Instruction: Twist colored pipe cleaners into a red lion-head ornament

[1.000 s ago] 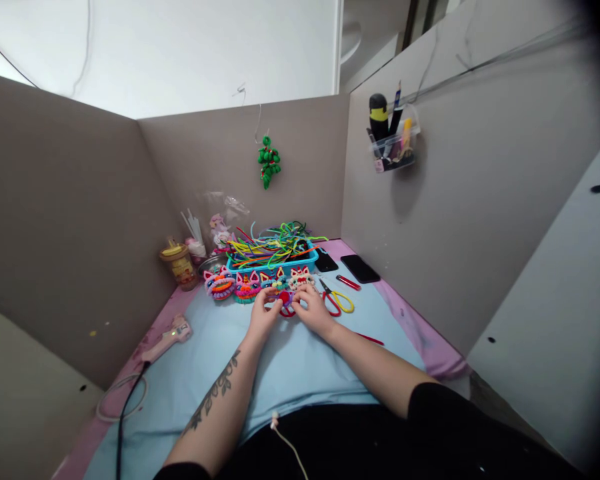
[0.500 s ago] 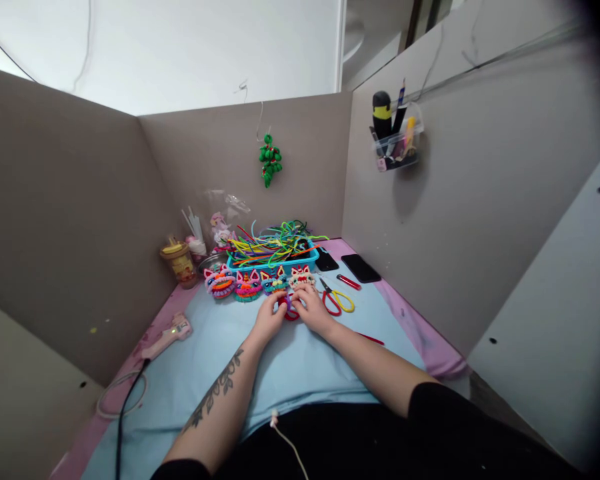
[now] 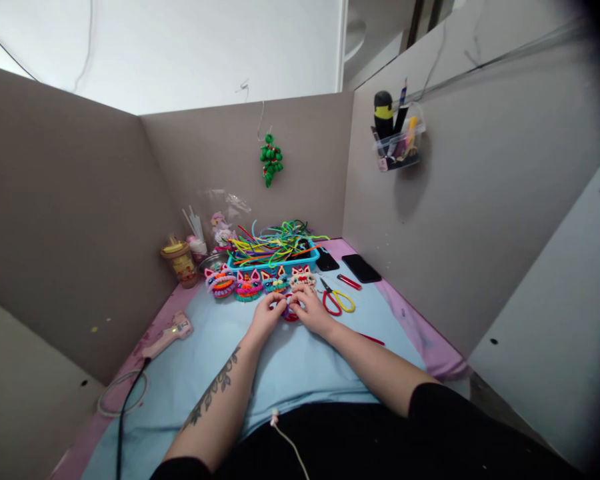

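Observation:
My left hand [image 3: 269,315] and my right hand [image 3: 311,311] meet over the blue cloth, fingertips pinched close together. Between them is a small red and purple piece [image 3: 291,316] that looks like bent pipe cleaner; the fingers hide part of it. Just beyond my hands stands a row of fuzzy animal heads: a lilac one [image 3: 221,281], a pink one [image 3: 249,285], a teal one [image 3: 275,280] and a cream one [image 3: 301,277]. Right of my right hand lie scissors [image 3: 338,300] with one red and one yellow handle.
A blue basket [image 3: 275,265] heaped with colourful pipe cleaners stands behind the heads. Left lies a pink glue gun [image 3: 169,337] with a black cord. Two phones, a red cutter [image 3: 349,282] and a red stick [image 3: 373,339] lie right. Grey panels [image 3: 300,160] enclose the table.
My left hand has turned slightly and its fingertips have come closer to the right hand's around the red and purple piece. Other things lie as before.

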`<state>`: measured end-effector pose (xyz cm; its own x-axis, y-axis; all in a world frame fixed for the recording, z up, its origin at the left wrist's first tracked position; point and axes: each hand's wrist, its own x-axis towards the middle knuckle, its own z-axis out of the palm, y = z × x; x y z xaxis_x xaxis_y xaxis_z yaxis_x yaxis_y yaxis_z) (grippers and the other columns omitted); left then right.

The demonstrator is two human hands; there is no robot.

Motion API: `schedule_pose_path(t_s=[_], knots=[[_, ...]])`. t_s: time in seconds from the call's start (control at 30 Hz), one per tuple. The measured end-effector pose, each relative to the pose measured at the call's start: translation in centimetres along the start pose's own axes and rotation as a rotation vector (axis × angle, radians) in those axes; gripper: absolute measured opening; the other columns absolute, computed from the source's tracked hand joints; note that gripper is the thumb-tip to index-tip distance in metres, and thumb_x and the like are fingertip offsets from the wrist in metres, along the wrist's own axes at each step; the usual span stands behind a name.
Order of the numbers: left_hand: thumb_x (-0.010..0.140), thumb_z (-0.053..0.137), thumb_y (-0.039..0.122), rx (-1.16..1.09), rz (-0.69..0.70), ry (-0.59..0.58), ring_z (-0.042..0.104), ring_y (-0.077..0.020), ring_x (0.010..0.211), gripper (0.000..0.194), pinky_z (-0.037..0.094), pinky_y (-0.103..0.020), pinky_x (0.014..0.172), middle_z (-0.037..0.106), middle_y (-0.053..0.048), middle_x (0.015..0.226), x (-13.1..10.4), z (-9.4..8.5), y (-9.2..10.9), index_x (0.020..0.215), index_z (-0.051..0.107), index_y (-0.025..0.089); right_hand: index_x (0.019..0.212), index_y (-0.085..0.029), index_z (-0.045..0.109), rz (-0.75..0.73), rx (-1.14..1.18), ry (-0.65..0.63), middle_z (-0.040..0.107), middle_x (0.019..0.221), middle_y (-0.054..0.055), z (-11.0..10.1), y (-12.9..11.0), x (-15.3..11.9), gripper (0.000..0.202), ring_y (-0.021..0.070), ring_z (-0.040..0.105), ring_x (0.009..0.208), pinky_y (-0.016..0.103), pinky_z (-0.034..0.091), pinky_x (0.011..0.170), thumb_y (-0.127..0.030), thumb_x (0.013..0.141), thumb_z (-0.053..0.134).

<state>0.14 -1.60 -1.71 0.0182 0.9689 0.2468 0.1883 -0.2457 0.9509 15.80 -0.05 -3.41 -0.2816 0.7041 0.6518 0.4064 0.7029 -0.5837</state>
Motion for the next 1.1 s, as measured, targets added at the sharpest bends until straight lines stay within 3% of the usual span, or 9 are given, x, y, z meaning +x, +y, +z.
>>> schedule_pose_path(t_s=[0.27,0.47,0.6,0.87,0.97,1.1], knots=[[0.066,0.060,0.032,0.009,0.000,0.003,0.052,-0.0119,0.062,0.018,0.041,-0.022,0.060,0.059,0.000,0.065,0.1,-0.2,0.0,0.066,0.059,0.015,0.079,-0.021,0.064,-0.101,-0.104,-0.014,0.053,0.099,0.006,-0.2,-0.3,0.0,0.010,0.0208,0.048,0.101,0.039,0.039,0.091,-0.015,0.077,0.057],[0.071,0.055,0.030,0.251,0.137,0.023,0.055,-0.0139,0.067,0.016,0.042,-0.025,0.068,0.062,-0.001,0.067,0.0,-0.3,-0.2,0.067,0.061,0.016,0.090,-0.022,0.064,-0.117,-0.168,-0.063,0.059,0.096,0.005,-0.1,-0.7,-0.4,0.017,0.0155,0.057,0.081,0.029,0.047,0.074,-0.016,0.082,0.050],[0.074,0.053,0.029,0.424,0.226,0.053,0.056,-0.0159,0.073,0.017,0.041,-0.029,0.075,0.064,-0.002,0.070,-0.1,-0.3,-0.1,0.066,0.062,0.017,0.090,-0.021,0.063,-0.144,-0.079,-0.091,0.062,0.091,0.004,0.0,-0.6,-0.4,0.020,0.0145,0.059,0.085,0.027,0.048,0.077,-0.012,0.083,0.046],[0.076,0.052,0.027,0.443,0.287,0.070,0.056,-0.0180,0.077,0.015,0.040,-0.033,0.079,0.064,-0.003,0.073,-0.2,-0.3,-0.1,0.068,0.062,0.018,0.087,-0.022,0.063,-0.081,-0.213,-0.078,0.056,0.099,0.006,-0.4,-1.2,-0.4,0.016,0.0164,0.057,0.084,0.028,0.047,0.071,-0.018,0.082,0.049],[0.074,0.055,0.026,0.381,0.272,0.121,0.057,-0.0187,0.085,0.011,0.041,-0.033,0.081,0.063,-0.004,0.084,-0.2,-0.2,-0.1,0.079,0.061,0.019,0.082,-0.021,0.061,-0.056,-0.218,-0.045,0.053,0.103,0.007,-0.4,-1.3,-0.3,0.013,0.0178,0.056,0.086,0.030,0.046,0.073,-0.016,0.081,0.049],[0.068,0.061,0.023,0.312,0.237,0.139,0.056,-0.0206,0.098,0.033,0.042,-0.036,0.084,0.061,-0.007,0.104,-0.3,0.0,0.0,0.101,0.055,0.019,0.080,-0.020,0.057,0.003,-0.138,0.015,0.049,0.103,0.007,-0.1,-0.7,-0.2,0.009,0.0175,0.055,0.087,0.032,0.046,0.078,-0.016,0.079,0.049]])
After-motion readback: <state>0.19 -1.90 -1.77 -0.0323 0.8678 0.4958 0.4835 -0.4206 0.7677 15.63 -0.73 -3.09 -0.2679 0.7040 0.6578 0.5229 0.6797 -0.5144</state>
